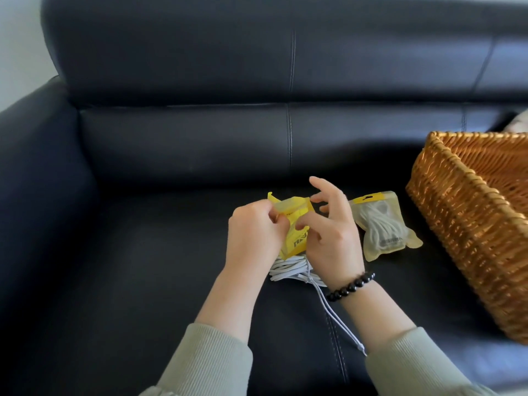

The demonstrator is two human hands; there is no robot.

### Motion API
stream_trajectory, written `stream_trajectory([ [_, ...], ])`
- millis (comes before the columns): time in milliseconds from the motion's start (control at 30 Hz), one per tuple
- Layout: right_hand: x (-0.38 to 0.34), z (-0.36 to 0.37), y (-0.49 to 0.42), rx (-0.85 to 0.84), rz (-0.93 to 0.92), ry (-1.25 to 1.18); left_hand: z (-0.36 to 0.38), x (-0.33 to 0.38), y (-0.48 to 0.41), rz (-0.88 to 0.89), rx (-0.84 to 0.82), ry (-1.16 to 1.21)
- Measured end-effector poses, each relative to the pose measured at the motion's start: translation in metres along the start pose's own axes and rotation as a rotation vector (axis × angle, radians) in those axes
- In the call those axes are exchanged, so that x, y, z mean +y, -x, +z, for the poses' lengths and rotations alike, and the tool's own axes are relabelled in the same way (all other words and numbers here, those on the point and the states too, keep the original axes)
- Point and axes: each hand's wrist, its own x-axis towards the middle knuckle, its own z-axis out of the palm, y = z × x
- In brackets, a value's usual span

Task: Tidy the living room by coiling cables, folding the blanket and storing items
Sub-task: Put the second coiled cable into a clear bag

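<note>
Both my hands work on a small yellow plastic pouch (294,224) above the sofa seat. My left hand (253,234) grips its left edge near the top. My right hand (328,232) pinches the pouch with thumb and forefinger, its other fingers spread. A coiled white cable (288,270) lies on the seat under the pouch, and its loose end runs toward me. A second pouch (381,227), translucent with a yellow header and a white cable inside, lies flat to the right.
A dark leather sofa (171,252) fills the view. A wicker basket (463,224) stands on the seat at the right, its near rim close to the second pouch. A pale fabric corner (518,121) shows behind the basket.
</note>
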Motion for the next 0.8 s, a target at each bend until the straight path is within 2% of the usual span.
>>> stream_trajectory([
  [133, 0.017, -0.004, -0.003, -0.076, 0.051, 0.240, -0.009, 0.000, -0.001, -0.044, -0.013, 0.123],
  [200, 0.014, -0.001, -0.001, -0.185, 0.116, 0.322, -0.006, 0.005, 0.006, 0.036, -0.051, 0.077],
  [267, 0.003, 0.002, -0.002, -0.334, 0.195, 0.295, 0.000, 0.009, 0.014, 0.120, -0.067, 0.047],
  [367, 0.000, -0.001, -0.004, -0.547, 0.398, 0.336, 0.009, 0.006, 0.018, 0.248, 0.030, -0.014],
  [467, 0.003, -0.006, -0.005, -0.549, 0.478, 0.330, 0.012, 0.001, 0.022, 0.333, 0.052, -0.099],
  [533, 0.005, -0.004, -0.003, -0.520, 0.396, 0.243, 0.012, 0.002, 0.025, 0.341, -0.003, -0.041],
  [600, 0.015, -0.004, -0.003, -0.494, 0.330, 0.164, 0.006, 0.004, 0.022, 0.174, -0.060, 0.160],
  [667, 0.021, -0.014, -0.006, -0.528, 0.341, 0.160, -0.005, 0.000, 0.014, -0.055, 0.065, 0.384],
  [733, 0.029, -0.028, -0.006, -0.439, 0.434, -0.113, -0.015, -0.010, 0.005, -0.214, 0.156, 0.463],
  [800, 0.031, -0.042, -0.008, -0.393, 0.515, -0.331, -0.021, -0.016, -0.002, -0.318, 0.065, 0.526],
])
